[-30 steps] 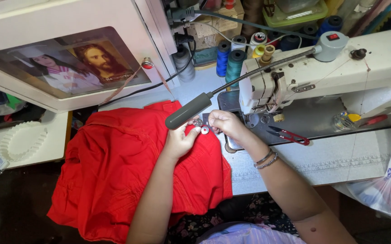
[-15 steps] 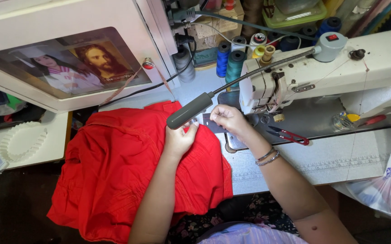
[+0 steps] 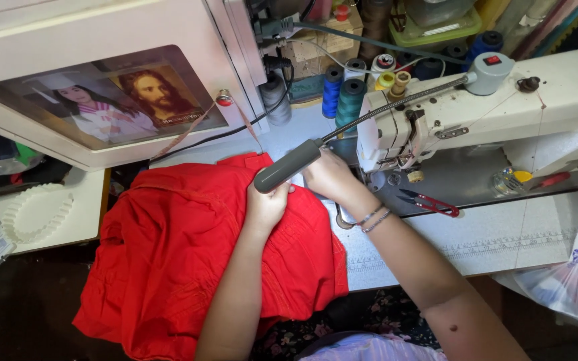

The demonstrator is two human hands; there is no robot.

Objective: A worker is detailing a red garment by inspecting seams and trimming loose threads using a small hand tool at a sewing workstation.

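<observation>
The left hand (image 3: pixel 267 206) rests on the red cloth (image 3: pixel 189 261), just under the grey lamp head (image 3: pixel 287 166) that hangs over it on a bendy arm. Its fingers are curled close together at the upper edge of the cloth, a narrow grip that seems to pinch the fabric, though the lamp head hides the fingertips and I cannot tell exactly what lies between them. The right hand (image 3: pixel 329 177) sits just beside it, nearer the needle end of the white sewing machine (image 3: pixel 476 107). Its fingers are bent down toward the cloth and the machine bed; the back of the hand faces the camera, so how tightly the grip is closed cannot be told. Thin bracelets (image 3: pixel 373 218) circle the right wrist.

The red cloth lies bunched on the bench (image 3: pixel 476 247) to the left of the machine and hangs over the front edge toward the person's lap. Its top edge reaches up between the two hands.

On the grey machine bed, to the right of the right forearm, lie red-handled snips (image 3: pixel 429 202). Behind the machine stand spools of thread (image 3: pixel 350 99) in blue, teal and yellow. A white plastic bag (image 3: pixel 573 274) hangs at the right end of the bench. At the left a white ruffled tray (image 3: pixel 35 212) sits on a lower surface.
</observation>
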